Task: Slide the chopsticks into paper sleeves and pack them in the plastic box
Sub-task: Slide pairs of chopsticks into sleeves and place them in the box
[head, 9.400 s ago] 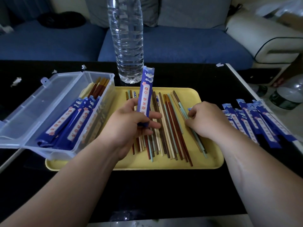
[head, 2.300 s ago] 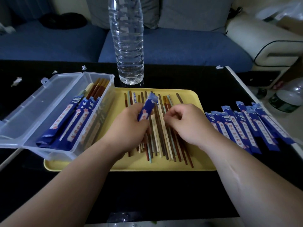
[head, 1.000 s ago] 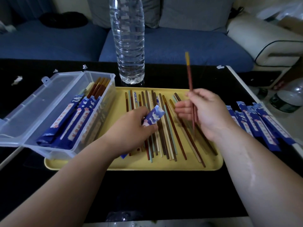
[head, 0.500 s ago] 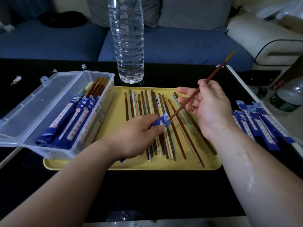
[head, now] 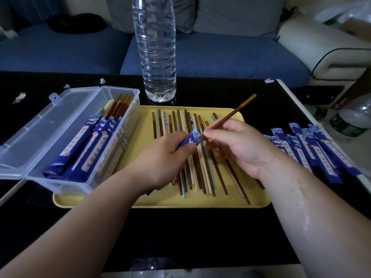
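While the left hand (head: 160, 157) grips a blue paper sleeve (head: 190, 139), the right hand (head: 239, 145) pinches a brown chopstick (head: 230, 115) at its mouth.

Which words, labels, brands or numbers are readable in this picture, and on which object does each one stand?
Nothing reads for certain.
Packed sleeves: red characters on white strip, too blurred.
Loose sleeves: same print, too blurred.
Pale chopstick: blue marks, too small.
Water bottle: no label visible.
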